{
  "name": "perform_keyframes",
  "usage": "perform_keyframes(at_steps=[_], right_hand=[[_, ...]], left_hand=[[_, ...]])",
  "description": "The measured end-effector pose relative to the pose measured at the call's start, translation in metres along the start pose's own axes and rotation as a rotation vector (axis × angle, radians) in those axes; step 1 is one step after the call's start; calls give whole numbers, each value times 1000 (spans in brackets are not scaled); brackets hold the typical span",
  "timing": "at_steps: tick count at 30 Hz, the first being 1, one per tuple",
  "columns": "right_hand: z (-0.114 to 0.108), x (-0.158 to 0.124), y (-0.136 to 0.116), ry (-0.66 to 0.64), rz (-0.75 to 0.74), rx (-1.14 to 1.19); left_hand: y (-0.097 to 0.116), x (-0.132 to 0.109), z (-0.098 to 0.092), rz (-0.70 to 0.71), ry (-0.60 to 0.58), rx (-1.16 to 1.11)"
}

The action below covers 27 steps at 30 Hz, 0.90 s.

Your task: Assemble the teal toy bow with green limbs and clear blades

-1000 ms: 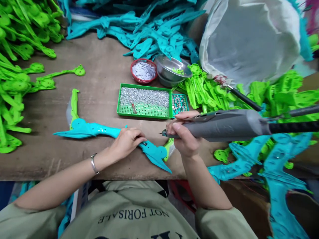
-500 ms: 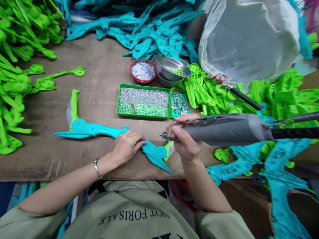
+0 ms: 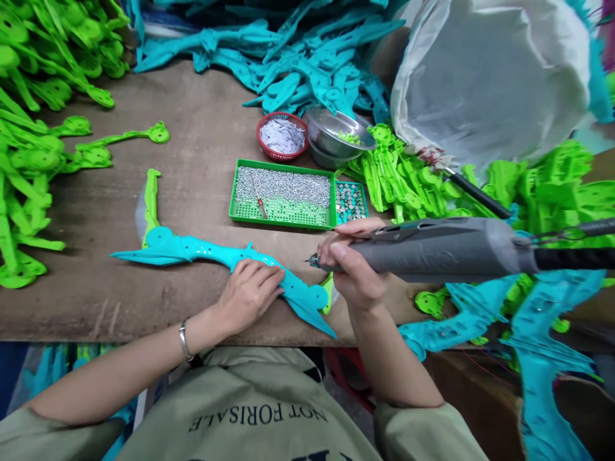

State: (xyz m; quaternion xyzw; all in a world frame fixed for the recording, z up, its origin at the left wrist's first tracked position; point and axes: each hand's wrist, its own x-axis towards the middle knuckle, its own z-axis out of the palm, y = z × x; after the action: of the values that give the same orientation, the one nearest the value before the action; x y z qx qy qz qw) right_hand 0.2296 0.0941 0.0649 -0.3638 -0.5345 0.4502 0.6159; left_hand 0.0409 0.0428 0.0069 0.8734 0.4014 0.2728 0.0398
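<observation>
A long teal plastic toy piece [image 3: 202,251] lies across the wooden table [image 3: 202,153] near its front edge. My left hand [image 3: 250,291] rests on the middle of it, fingers bent and pressing it down. My right hand [image 3: 348,269] is wrapped round a grey electric screwdriver [image 3: 432,248], whose tip points left and hovers just above the teal piece's right end. A green plastic piece [image 3: 328,291] pokes out under that end.
A green tray of screws [image 3: 283,192] sits behind my hands, with a small tray of round parts [image 3: 352,200], a red basket [image 3: 282,136] and a steel bowl [image 3: 336,134]. Heaps of green parts [image 3: 33,96] and teal parts [image 3: 298,57] ring the table. A white sack [image 3: 490,70] stands at the right.
My left hand has slid slightly toward me along the teal piece. The screwdriver stays nearly where it was. The view shifted a little.
</observation>
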Motion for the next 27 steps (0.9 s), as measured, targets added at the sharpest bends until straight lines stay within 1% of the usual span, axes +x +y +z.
perform_keyframes(at_steps=[6, 11, 16, 18, 21, 23, 25, 27], right_hand=[[4, -1, 0, 20, 25, 11], [3, -5, 1, -11, 38, 7], [7, -6, 3, -34, 19, 34], [9, -6, 3, -41, 24, 49], [13, -7, 4, -45, 77, 41], [15, -8, 4, -46, 97, 22], [17, -10, 5, -53, 87, 19], [19, -12, 7, -74, 70, 27]], left_hand=[[7, -6, 5, 11, 1, 76], [18, -5, 10, 54, -56, 187], [22, -8, 13, 74, -72, 260], [23, -10, 15, 50, -83, 251], [30, -12, 15, -13, -119, 249], [38, -13, 15, -80, -144, 262], [48, -15, 16, -156, -159, 290], [57, -16, 18, -203, -160, 330]])
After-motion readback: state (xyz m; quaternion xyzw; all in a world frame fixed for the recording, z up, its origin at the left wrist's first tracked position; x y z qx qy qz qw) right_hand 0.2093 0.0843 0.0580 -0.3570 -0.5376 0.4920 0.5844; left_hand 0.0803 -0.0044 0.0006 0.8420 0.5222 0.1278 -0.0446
